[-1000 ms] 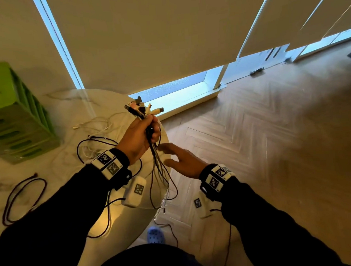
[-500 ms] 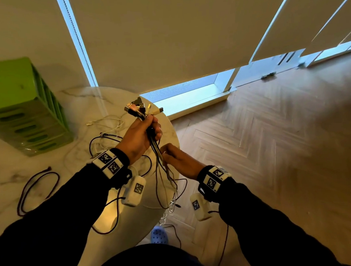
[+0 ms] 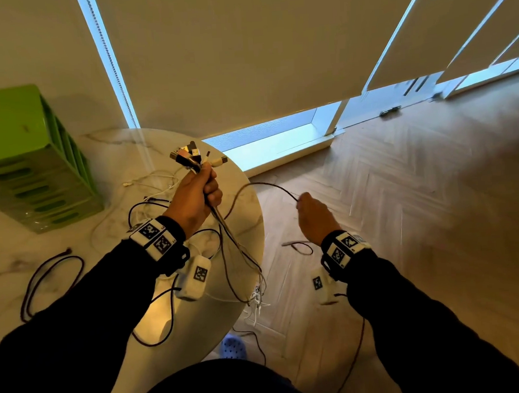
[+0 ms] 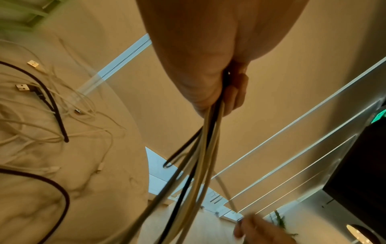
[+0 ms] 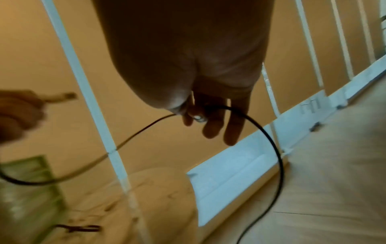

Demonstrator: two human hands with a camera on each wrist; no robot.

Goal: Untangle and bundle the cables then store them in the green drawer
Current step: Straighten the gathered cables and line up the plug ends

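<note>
My left hand grips a bundle of cables just below their plugs, which fan out above my fist over the table's right edge. The strands hang down from the fist and dangle past the table edge. My right hand is out to the right over the floor and pinches one dark cable that arcs back to the bundle; in the right wrist view this dark cable loops under my fingers. The green drawer unit stands at the table's far left.
Loose white cables and black ones lie on the round marble table. A dark cable loop lies near the left. Roller blinds hang behind. Herringbone wood floor spreads to the right; a blue slipper shows below.
My right hand took hold of one dark cable under the left fist and has drawn it out to the right, away from the bundle. The left hand keeps its grip.
</note>
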